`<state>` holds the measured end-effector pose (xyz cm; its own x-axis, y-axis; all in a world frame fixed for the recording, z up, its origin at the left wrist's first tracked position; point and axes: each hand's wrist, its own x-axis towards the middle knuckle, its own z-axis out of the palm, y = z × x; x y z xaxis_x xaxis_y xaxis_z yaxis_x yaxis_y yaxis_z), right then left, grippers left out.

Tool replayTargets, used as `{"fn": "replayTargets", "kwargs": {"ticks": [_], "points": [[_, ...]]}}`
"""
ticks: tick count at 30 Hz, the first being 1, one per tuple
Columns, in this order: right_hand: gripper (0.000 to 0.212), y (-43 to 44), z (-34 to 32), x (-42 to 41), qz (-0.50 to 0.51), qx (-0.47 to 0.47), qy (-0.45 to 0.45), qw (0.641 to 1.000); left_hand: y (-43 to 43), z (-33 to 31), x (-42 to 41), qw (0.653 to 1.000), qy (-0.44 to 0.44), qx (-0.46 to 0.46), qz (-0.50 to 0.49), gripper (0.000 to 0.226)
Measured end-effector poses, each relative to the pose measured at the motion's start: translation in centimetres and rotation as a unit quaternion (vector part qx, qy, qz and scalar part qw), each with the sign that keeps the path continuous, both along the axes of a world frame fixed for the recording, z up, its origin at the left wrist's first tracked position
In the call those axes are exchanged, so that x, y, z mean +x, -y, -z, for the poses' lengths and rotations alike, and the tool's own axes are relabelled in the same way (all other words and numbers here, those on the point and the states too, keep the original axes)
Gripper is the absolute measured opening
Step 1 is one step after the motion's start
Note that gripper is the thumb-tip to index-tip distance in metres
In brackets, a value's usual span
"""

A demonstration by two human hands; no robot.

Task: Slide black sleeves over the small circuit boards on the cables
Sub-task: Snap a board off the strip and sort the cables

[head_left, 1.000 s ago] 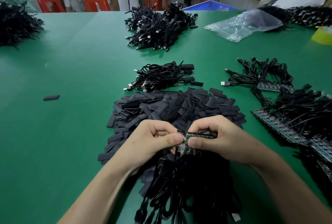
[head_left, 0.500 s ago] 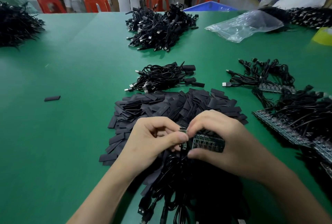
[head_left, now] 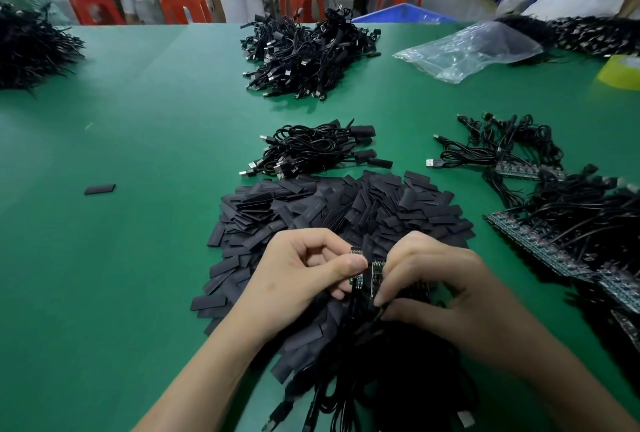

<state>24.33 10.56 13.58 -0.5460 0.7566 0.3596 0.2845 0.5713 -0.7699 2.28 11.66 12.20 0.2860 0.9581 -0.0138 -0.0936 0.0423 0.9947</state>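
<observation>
- The left hand [head_left: 298,272] is pinching a small green circuit board [head_left: 356,282] between its thumb and curled fingers, holding it upright just above the table.
- The right hand [head_left: 440,287] is pinching a second board [head_left: 377,274] between thumb and forefinger, with the other fingers curled behind. The two boards are standing side by side (whether they actually touch is hard to tell), and both are showing bare green.
- Black cables [head_left: 381,383] are trailing from the boards toward the near edge, lying tangled under both wrists.
- The black sleeves [head_left: 346,209] are lying in a broad loose heap just beyond the hands and partly beneath them.
- The green table [head_left: 138,258] is filling nearly the whole view. One stray sleeve [head_left: 99,189] is lying alone, well to the left of the heap.
- A small cable bundle [head_left: 318,151] is resting just behind the heap, and a larger cable pile [head_left: 311,53] is sitting farther back.
- To the right, more cables are lying across board strips [head_left: 540,244].
- A clear plastic bag [head_left: 467,50] is lying near the far right corner.
- Beyond the far edge, orange stools [head_left: 185,5] and a blue bin [head_left: 401,14] are standing on a grey floor, with people's legs among them.
</observation>
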Motion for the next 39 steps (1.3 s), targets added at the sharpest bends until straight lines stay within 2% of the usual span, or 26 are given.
{"fn": "replayTargets", "kwargs": {"ticks": [2,5,9,12,14,16,18,22,24,26,28,30,32,35,37,39], "points": [[0.003,-0.1,-0.5,0.8,-0.031,-0.050,-0.002,0.998,-0.1,0.0,-0.2,1.000,0.009,0.001,0.007,0.008],[0.007,-0.1,-1.3,1.9,-0.060,-0.076,0.048,0.994,-0.2,-0.2,-0.9,0.999,0.029,0.014,0.030,0.013],[0.024,0.0,-1.9,2.4,-0.061,-0.058,0.127,0.988,-0.1,-0.2,-1.2,0.990,0.115,0.025,0.081,0.027],[0.023,0.2,-1.9,1.7,-0.033,-0.023,0.171,0.984,-0.1,0.0,-1.1,0.988,0.131,0.046,0.070,0.026],[0.013,0.3,-1.9,0.8,0.000,0.003,0.161,0.987,-0.1,-0.1,-1.0,0.990,0.116,0.072,0.041,0.024],[0.017,0.4,-1.8,-0.4,0.029,0.007,0.136,0.990,-0.3,0.0,-0.9,0.989,0.101,0.104,0.003,0.019],[0.029,0.8,-1.3,-1.9,0.046,-0.037,0.111,0.992,-0.4,0.1,-0.7,0.987,0.095,0.131,-0.025,0.013],[0.027,1.6,-0.4,-4.5,0.066,-0.159,-0.010,0.985,-0.4,0.2,-0.5,0.987,0.106,0.119,-0.036,0.011],[0.033,1.7,-0.6,-5.0,0.061,-0.196,-0.090,0.974,-0.7,0.2,-1.1,0.988,0.021,0.141,-0.058,0.006],[0.033,1.5,-1.7,-4.9,0.055,-0.261,-0.200,0.943,-1.3,0.5,-2.2,0.973,-0.112,0.181,-0.086,0.012],[0.031,0.8,-3.4,-4.0,0.058,-0.307,-0.289,0.905,-1.9,0.9,-3.4,0.926,-0.271,0.249,-0.089,0.011],[0.029,-0.2,-5.4,-2.3,0.062,-0.305,-0.329,0.891,-2.2,1.2,-4.2,0.861,-0.410,0.294,-0.059,0.014],[0.032,-1.1,-6.9,-0.5,0.094,-0.264,-0.283,0.917,-2.3,1.3,-4.5,0.827,-0.474,0.301,-0.045,0.024],[0.043,-2.2,-6.3,0.4,0.176,-0.161,-0.060,0.969,-2.1,1.4,-4.3,0.805,-0.507,0.304,-0.045,0.041],[0.040,-2.4,-4.6,-0.4,0.200,-0.094,0.084,0.972,-2.0,1.4,-4.0,0.791,-0.524,0.313,-0.045,0.044],[0.040,-2.3,-2.9,-1.2,0.195,-0.077,0.135,0.968,-2.1,1.4,-4.0,0.790,-0.526,0.312,-0.047,0.041]]}}
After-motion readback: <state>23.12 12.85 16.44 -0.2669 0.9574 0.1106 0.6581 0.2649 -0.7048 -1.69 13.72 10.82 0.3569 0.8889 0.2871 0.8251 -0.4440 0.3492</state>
